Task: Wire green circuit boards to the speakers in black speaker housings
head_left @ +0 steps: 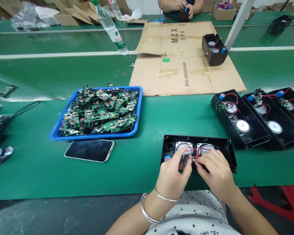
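Our L hand [172,173] pinches sm. green PCB [184,160], R hand [217,171] red wires [196,152]; blk. oblong plastic box [221,144] nr. front edge, green table [134,176].

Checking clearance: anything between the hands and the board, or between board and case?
Nothing visible separates the left hand from the board pinched in its fingers. Red wires lie beside the board, by the fingertips of the right hand, and cross above the speakers in the case; they could snag. Whether any run beneath the board is hidden.

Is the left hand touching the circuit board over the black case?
Touching: the head view shows the left hand pinching the circuit board between thumb and forefinger.
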{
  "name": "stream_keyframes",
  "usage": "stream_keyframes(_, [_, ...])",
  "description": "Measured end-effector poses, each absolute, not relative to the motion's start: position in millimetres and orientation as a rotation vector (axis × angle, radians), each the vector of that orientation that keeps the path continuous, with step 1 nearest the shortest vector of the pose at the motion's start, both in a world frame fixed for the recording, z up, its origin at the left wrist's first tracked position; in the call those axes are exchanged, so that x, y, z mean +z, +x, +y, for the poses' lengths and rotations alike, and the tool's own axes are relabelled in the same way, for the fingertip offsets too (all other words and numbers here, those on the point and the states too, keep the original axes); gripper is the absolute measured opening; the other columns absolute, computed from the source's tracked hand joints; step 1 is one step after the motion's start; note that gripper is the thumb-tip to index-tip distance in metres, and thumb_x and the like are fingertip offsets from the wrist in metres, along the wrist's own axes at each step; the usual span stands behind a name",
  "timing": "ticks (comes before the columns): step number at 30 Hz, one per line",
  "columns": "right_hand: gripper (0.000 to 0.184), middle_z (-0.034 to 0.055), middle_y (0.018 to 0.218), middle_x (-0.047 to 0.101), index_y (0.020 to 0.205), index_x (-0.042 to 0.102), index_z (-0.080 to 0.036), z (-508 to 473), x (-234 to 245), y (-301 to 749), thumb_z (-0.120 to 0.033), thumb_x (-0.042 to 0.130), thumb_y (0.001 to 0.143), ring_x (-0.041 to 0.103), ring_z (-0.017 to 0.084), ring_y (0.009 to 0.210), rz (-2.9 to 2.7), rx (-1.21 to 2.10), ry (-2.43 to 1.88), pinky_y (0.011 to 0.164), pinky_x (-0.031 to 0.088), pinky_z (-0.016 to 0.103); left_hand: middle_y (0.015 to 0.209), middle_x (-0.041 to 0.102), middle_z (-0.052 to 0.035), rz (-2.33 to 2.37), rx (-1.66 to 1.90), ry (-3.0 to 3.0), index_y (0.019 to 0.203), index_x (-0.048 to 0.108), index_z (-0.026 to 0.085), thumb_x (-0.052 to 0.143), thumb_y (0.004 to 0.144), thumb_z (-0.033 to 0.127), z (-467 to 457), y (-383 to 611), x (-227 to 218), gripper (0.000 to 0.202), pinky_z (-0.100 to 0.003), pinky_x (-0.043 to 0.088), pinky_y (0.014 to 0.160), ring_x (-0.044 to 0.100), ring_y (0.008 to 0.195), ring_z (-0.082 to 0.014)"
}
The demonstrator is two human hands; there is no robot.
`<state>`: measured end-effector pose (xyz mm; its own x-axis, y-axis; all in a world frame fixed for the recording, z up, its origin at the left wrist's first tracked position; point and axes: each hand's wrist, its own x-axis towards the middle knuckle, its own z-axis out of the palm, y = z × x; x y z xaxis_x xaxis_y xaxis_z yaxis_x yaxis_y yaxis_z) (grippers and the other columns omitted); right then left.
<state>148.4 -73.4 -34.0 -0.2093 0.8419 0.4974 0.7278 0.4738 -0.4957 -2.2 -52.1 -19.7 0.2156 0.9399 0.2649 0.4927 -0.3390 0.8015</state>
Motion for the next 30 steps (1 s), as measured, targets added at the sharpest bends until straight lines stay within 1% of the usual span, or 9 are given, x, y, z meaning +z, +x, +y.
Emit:
stream_keyframes(3, [0.012,0.0022,0.067,0.058,0.078,0.056,-0.016,-73.9,-36.4,147.0,-0.004,0.057,0.083,0.047,0.014,0.065,-2.006,0.127,-1.290,0.060,0.035,0.030,0.089,0.074,-0.0082,1.306,1.017,1.965,0.109,0.060,0.008,0.056,0.080,0.009,-52.5,-0.8,-21.3,0.029,-0.013,0.057,0.063,0.070,0.065,-0.0113])
stream_keyframes(6, [0.014,0.0024,0.065,0.056,0.075,0.054,-0.016,-73.9,-36.9,147.1,-0.004,0.057,0.083,0.046,0.015,0.063,-2.004,0.115,-1.279,0.058,0.034,0.029,0.090,0.074,-0.0089,1.284,1.006,2.018,0.107,0.060,0.009,0.053,0.082,0.009,-53.3,-0.3,-22.6,0.026,-0.020,0.059,0.069,0.071,0.070,-0.0143])
stream_keyframes(9, [0.014,0.0025,0.066,0.057,0.076,0.054,-0.016,-73.5,-35.2,149.3,-0.004,0.055,0.083,0.048,0.015,0.064,-2.010,0.183,-1.263,0.059,0.036,0.029,0.094,0.073,-0.0099,1.211,0.988,2.064,0.105,0.060,0.011,0.050,0.085,0.009,-52.5,-2.6,-22.1,0.022,-0.025,0.058,0.076,0.071,0.082,-0.0174])
stream_keyframes(14, [0.014,0.0015,0.069,0.058,0.077,0.054,-0.019,-74.0,-31.2,153.2,-0.010,0.052,0.088,0.052,0.015,0.067,-1.970,0.398,-1.329,0.063,0.041,0.031,0.099,0.073,-0.0079,1.061,0.837,1.948,0.103,0.060,0.016,0.047,0.087,0.010,-47.5,-11.7,-15.4,0.021,-0.027,0.057,0.082,0.069,0.091,-0.0177])
stream_keyframes(21, [0.008,0.0011,0.073,0.058,0.093,0.057,-0.019,-76.4,-30.4,154.6,-0.025,0.052,0.091,0.053,0.014,0.063,-1.765,0.633,-1.500,0.059,0.047,0.028,0.095,0.073,-0.0053,1.005,0.774,1.827,0.103,0.061,0.018,0.046,0.088,0.010,-45.8,-17.8,-11.6,0.023,-0.026,0.057,0.078,0.070,0.078,-0.0150])
stream_keyframes(23, [0.018,0.0005,0.073,0.057,0.108,0.055,-0.019,-75.8,-31.0,155.5,-0.026,0.050,0.092,0.054,0.014,0.064,-1.788,0.671,-1.517,0.061,0.048,0.028,0.096,0.072,-0.0048,0.984,0.789,1.856,0.101,0.061,0.018,0.045,0.087,0.008,-45.8,-17.2,-12.2,0.023,-0.026,0.056,0.081,0.070,0.080,-0.0146])
stream_keyframes(25, [0.024,0.0015,0.078,0.058,0.116,0.052,-0.020,-74.6,-31.6,156.2,-0.025,0.048,0.093,0.055,0.015,0.071,-1.859,0.698,-1.509,0.067,0.049,0.030,0.097,0.072,-0.0050,0.978,0.804,1.855,0.101,0.061,0.018,0.044,0.087,0.007,-46.1,-16.2,-12.9,0.024,-0.026,0.056,0.080,0.070,0.079,-0.0141])
stream_keyframes(28, [0.017,0.0038,0.086,0.059,0.107,0.055,-0.020,-73.1,-32.7,155.7,-0.023,0.045,0.094,0.055,0.017,0.080,-1.943,0.640,-1.480,0.073,0.048,0.032,0.097,0.071,-0.0059,1.025,0.822,1.780,0.102,0.060,0.017,0.043,0.088,0.008,-47.3,-14.8,-13.1,0.024,-0.025,0.058,0.074,0.069,0.072,-0.0134])
stream_keyframes(30, [0.015,0.0042,0.085,0.059,0.106,0.054,-0.019,-72.9,-33.7,154.3,-0.022,0.045,0.094,0.055,0.017,0.080,-1.944,0.564,-1.480,0.073,0.047,0.033,0.096,0.070,-0.0064,1.054,0.830,1.718,0.102,0.060,0.017,0.043,0.088,0.008,-48.2,-14.0,-12.8,0.024,-0.025,0.058,0.070,0.069,0.071,-0.0135])
